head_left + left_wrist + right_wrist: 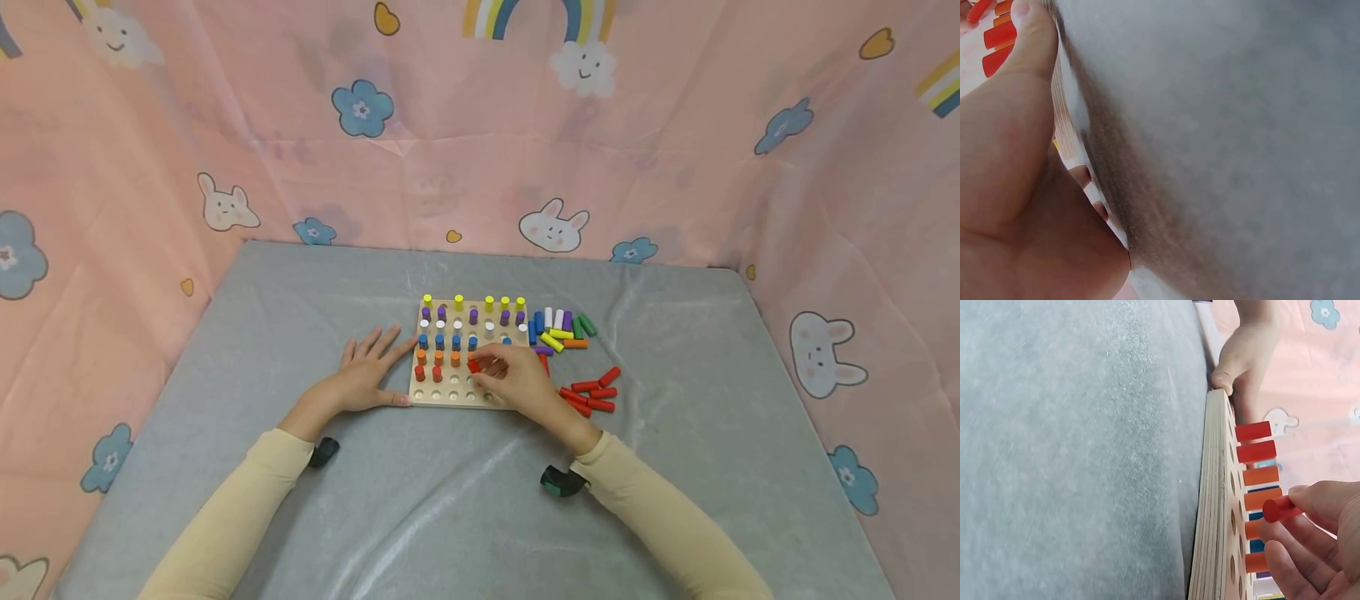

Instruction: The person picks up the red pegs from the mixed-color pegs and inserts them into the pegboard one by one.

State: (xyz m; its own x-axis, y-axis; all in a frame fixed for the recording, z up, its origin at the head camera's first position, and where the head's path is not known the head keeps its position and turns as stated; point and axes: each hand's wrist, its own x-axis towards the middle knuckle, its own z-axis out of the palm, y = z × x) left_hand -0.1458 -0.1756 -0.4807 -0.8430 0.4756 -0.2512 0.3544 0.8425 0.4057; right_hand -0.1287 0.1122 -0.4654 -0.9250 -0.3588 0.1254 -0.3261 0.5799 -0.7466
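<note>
A wooden pegboard (450, 400) with rows of holes lies on the table. Yellow, purple, white, blue and orange pegs stand in rows across it, and two red pegs (428, 374) stand at the left of a nearer row. My right hand (519, 379) is over the board's right part and pinches a red peg (1282, 509) between thumb and finger, above the holes. With fingers spread, my left hand (367, 371) touches the board's left edge; its thumb (1032, 37) lies at the near left corner. The right hand hides some holes and pegs.
Loose red pegs (588, 396) lie right of the board. Farther back is a group of loose blue, white, purple, green, yellow and orange pegs (558, 333). A grey cloth (420, 508) covers the table, and a pink patterned curtain (435, 167) hangs behind it.
</note>
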